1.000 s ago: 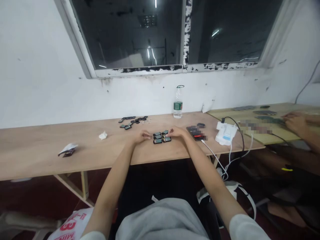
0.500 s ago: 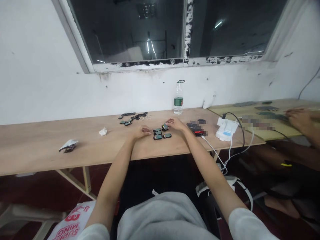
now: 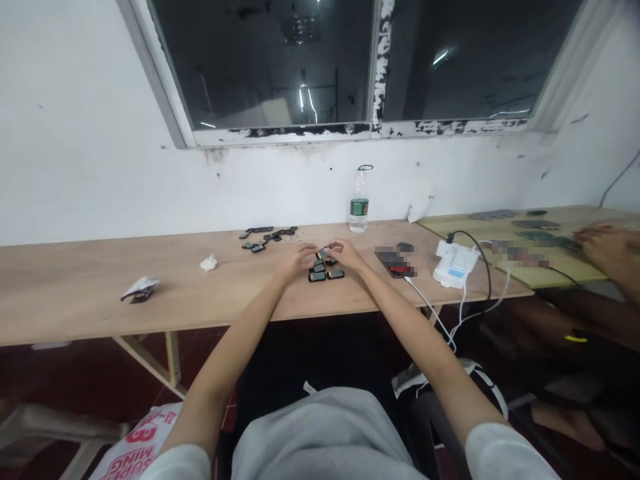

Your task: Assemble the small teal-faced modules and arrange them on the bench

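Note:
Between my hands, just above a small group of similar pieces, is a small dark rectangular piece point(image 3: 321, 254) with a grey-green face and a yellow mark. My right hand point(image 3: 346, 255) pinches its right side. At its left side are the fingertips of my left hand point(image 3: 299, 260), closed around that edge; the exact contact is small and blurred. Below them, two more pieces lie flat, a left piece point(image 3: 317, 277) and a right piece point(image 3: 335, 274). Others are partly hidden behind my fingers.
Farther back lie a pile of dark pieces point(image 3: 257, 247) and small pale bits point(image 3: 296, 237). A water bottle point(image 3: 359, 208) stands by the wall. Rightward are a phone point(image 3: 395, 262), a white power strip point(image 3: 454, 265) with cables, and another person's hands point(image 3: 603, 243). Crumpled tissue point(image 3: 209, 263) and a packet point(image 3: 141, 290) lie left.
My left hand has moved right and in to the piece. My right hand has brought the piece slightly left, so the hands are now close together. The view has shifted slightly.

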Tool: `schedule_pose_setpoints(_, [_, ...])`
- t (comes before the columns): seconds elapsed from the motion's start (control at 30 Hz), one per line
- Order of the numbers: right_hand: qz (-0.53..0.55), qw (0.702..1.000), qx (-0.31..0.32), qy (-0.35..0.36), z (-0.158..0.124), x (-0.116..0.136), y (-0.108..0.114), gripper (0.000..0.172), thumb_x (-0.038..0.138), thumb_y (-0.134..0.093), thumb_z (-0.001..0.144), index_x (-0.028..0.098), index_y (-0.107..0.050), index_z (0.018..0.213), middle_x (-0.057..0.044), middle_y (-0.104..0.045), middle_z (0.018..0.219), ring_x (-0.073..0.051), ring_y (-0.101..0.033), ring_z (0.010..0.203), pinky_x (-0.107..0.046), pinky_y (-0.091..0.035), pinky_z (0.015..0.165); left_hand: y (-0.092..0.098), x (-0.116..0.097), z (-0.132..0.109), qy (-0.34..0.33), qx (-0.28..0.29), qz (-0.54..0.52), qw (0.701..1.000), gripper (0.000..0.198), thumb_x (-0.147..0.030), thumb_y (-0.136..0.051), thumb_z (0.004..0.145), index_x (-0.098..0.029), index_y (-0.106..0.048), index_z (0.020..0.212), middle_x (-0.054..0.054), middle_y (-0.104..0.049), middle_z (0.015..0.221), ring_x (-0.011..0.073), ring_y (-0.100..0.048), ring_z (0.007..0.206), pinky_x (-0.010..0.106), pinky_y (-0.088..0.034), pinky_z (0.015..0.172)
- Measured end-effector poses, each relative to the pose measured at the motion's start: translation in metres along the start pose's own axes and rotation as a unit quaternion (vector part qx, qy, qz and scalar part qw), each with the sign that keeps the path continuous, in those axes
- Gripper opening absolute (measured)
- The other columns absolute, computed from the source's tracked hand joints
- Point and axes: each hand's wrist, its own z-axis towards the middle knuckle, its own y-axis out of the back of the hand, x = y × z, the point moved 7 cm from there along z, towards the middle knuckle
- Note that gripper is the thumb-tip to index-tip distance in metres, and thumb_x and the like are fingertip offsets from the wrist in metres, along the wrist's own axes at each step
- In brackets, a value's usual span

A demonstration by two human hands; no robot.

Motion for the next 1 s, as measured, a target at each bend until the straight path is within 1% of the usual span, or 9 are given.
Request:
schedule_pose_setpoints(0.1, [0.012, 1.0, -0.005, 0.002, 0.001, -0.002, 0.001, 0.043, 0.055, -0.075, 0.076, 0.017, -0.067, 0.094, -0.007, -0.072, 0.089, -0.017, -0.069, 0.067, -0.029, -0.058, 0.063, -0.003, 0.0, 0.0, -0.003, 0.004, -0.004, 1.0, 0.031, -0.027, -0.065, 0.091, -0.02, -0.069, 0.121, 0.011, -0.07, 0.121, 0.0258, -0.067, 0.111, 0.044, -0.056, 0.099])
schedule_pose_setpoints(0.2, [0.029, 1.0, -0.006, 0.007, 0.002, -0.004, 0.001, 0.042, 0.054, -0.076, 0.075, 0.017, -0.067, 0.094, -0.007, -0.072, 0.09, -0.018, -0.071, 0.069, -0.029, -0.059, 0.063, -0.004, -0.002, 0.001, -0.002, 0.004, -0.023, 1.0, 0.031, -0.03, -0.064, 0.093, -0.019, -0.07, 0.121, 0.012, -0.072, 0.117, 0.0247, -0.07, 0.105, 0.04, -0.061, 0.089])
schedule_pose_setpoints(0.3, [0.044, 0.999, -0.001, 0.007, 0.003, -0.005, 0.0, 0.042, 0.053, -0.078, 0.075, 0.016, -0.068, 0.093, -0.007, -0.072, 0.09, -0.018, -0.071, 0.068, -0.029, -0.059, 0.062, -0.001, -0.006, 0.001, -0.011, -0.007, -0.032, 0.999, 0.03, -0.032, -0.063, 0.094, -0.019, -0.07, 0.12, 0.011, -0.073, 0.114, 0.0235, -0.071, 0.101, 0.037, -0.063, 0.08])
schedule_pose_setpoints(0.43, [0.056, 0.998, 0.004, 0.005, 0.002, -0.003, -0.001, 0.042, 0.053, -0.079, 0.073, 0.016, -0.069, 0.092, -0.007, -0.073, 0.091, -0.02, -0.072, 0.07, -0.031, -0.061, 0.065, 0.002, -0.009, 0.002, -0.017, -0.015, -0.024, 0.999, 0.028, -0.035, -0.063, 0.094, -0.019, -0.072, 0.114, 0.011, -0.075, 0.111, 0.0218, -0.072, 0.096, 0.033, -0.064, 0.073])
schedule_pose_setpoints(0.57, [0.05, 0.999, 0.018, -0.001, 0.001, -0.002, -0.003, 0.043, 0.054, -0.08, 0.072, 0.016, -0.069, 0.091, -0.008, -0.074, 0.087, -0.02, -0.072, 0.069, -0.031, -0.061, 0.064, 0.0, -0.006, 0.002, 0.005, -0.005, -0.016, 1.0, 0.026, -0.034, -0.063, 0.093, -0.019, -0.073, 0.112, 0.009, -0.076, 0.105, 0.018, -0.072, 0.082, 0.028, -0.062, 0.068])
schedule_pose_setpoints(0.7, [0.035, 0.999, 0.026, -0.019, 0.0, -0.003, -0.004, 0.046, 0.055, -0.082, 0.071, 0.016, -0.069, 0.092, -0.008, -0.074, 0.084, -0.02, -0.072, 0.065, -0.029, -0.059, 0.059, -0.004, -0.005, 0.0, 0.02, 0.023, -0.02, 0.999, 0.027, -0.032, -0.064, 0.092, -0.018, -0.072, 0.113, 0.008, -0.075, 0.1, 0.0147, -0.069, 0.071, 0.026, -0.061, 0.066])
schedule_pose_setpoints(0.87, [0.043, 0.999, 0.021, -0.024, 0.0, -0.003, -0.003, 0.044, 0.053, -0.083, 0.07, 0.016, -0.07, 0.09, -0.008, -0.074, 0.087, -0.02, -0.072, 0.065, -0.03, -0.06, 0.061, -0.006, -0.009, 0.001, 0.017, 0.042, -0.008, 0.999, 0.027, -0.03, -0.062, 0.093, -0.018, -0.071, 0.115, 0.007, -0.075, 0.098, 0.0149, -0.069, 0.075, 0.026, -0.059, 0.071])
schedule_pose_setpoints(0.93, [0.049, 0.998, 0.021, -0.031, 0.0, -0.003, -0.003, 0.044, 0.052, -0.083, 0.07, 0.016, -0.07, 0.091, -0.008, -0.075, 0.087, -0.02, -0.072, 0.065, -0.031, -0.061, 0.062, -0.008, -0.01, 0.001, 0.02, 0.053, -0.003, 0.998, 0.029, -0.03, -0.06, 0.094, -0.019, -0.071, 0.117, 0.007, -0.075, 0.098, 0.0148, -0.068, 0.073, 0.026, -0.06, 0.07])
schedule_pose_setpoints(1.0, [0.051, 0.998, 0.018, -0.037, 0.001, -0.003, -0.002, 0.044, 0.052, -0.083, 0.07, 0.016, -0.071, 0.092, -0.008, -0.075, 0.087, -0.02, -0.072, 0.065, -0.031, -0.061, 0.063, -0.008, -0.01, 0.001, 0.021, 0.052, -0.006, 0.998, 0.029, -0.031, -0.059, 0.094, -0.019, -0.071, 0.118, 0.008, -0.075, 0.103, 0.015, -0.069, 0.073, 0.028, -0.06, 0.071])
